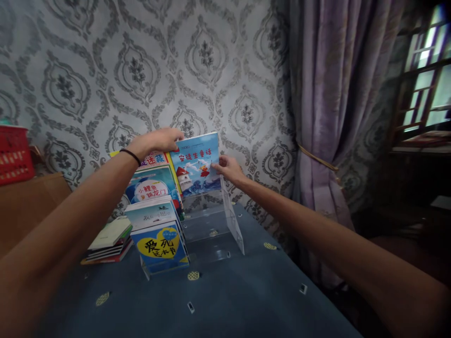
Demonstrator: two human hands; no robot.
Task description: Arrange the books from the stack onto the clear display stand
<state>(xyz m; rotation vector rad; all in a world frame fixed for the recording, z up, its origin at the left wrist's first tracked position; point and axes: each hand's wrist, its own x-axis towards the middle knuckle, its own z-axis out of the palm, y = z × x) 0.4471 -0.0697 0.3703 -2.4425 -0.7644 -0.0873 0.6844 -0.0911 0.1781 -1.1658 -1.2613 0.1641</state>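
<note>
Damask wallpaper point(225, 80) backs blue tablecloth point(246, 295); my left hand point(160, 142) and right hand point(229, 169) pinch a near-facing Andersen storybook point(194, 165), long axis upright.

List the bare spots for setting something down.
Widest: the table in front of the clear rack. A narrower strip lies between rack and table's right edge. The rack's lower right tiers are bare too. Crowded: its left side, filled with books; the low stack beyond them; and its upper right, where left hand and right hand touch the blue book.
</note>
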